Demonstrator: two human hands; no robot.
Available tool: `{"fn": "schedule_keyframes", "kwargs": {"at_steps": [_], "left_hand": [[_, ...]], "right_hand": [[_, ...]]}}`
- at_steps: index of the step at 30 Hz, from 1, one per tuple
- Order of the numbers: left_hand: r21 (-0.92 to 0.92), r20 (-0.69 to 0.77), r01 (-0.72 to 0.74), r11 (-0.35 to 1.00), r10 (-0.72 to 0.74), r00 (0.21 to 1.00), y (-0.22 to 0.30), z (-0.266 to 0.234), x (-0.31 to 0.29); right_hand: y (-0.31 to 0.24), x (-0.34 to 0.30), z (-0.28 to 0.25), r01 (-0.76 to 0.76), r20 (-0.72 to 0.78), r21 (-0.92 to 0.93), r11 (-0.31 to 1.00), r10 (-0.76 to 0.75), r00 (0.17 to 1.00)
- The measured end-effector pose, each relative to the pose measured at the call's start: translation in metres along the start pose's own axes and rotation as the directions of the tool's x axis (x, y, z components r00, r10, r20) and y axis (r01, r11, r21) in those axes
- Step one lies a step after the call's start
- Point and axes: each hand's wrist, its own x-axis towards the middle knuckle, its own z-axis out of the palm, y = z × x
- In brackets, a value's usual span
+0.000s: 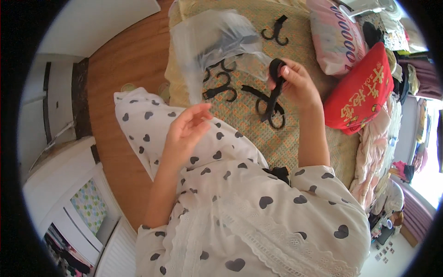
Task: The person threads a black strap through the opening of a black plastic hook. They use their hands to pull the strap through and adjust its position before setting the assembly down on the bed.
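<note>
Black, smooth-looking hooked piece [273, 102]: slim dark shaft, curled upper end; gripped by the right hand [299, 83], fingers and thumb closed on it, above the patterned bedspread [284, 147]. Its lower end overlaps other dark curves in view; contact cannot be told. Left hand [184, 131]: fingers loosely bent and apart, nothing seen in them, near the clear bag [221, 27]. Another double hook [277, 31] lies farther up. Edges: wooden floor [129, 60] beyond bed's left side; red cushion [360, 90] at right. Bare bedspread lies just below the held piece.
</note>
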Motion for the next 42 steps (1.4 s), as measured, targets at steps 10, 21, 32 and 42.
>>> {"fn": "schedule_keyframes", "kwargs": {"at_steps": [10,21,32,42], "left_hand": [[0.100,-0.171,-0.328,0.939,0.341,0.924,0.012,0.007,-0.008],[-0.342,-0.221,-0.267,0.901,0.200,0.955,-0.007,-0.021,-0.043],[-0.157,-0.206,-0.304,0.940,0.269,0.941,-0.019,-0.020,-0.060],[-0.072,-0.240,-0.251,0.965,0.227,0.944,-0.018,-0.028,-0.072]], "right_hand": [[0.054,0.020,0.119,-0.351,0.246,0.462,0.815,0.263,0.933],[0.078,0.011,0.151,-0.439,0.403,0.319,0.840,0.299,0.865],[0.096,-0.004,0.148,-0.351,0.307,0.177,0.919,0.287,0.907],[0.090,-0.006,0.161,-0.070,0.287,-0.177,0.982,0.120,0.951]]}}
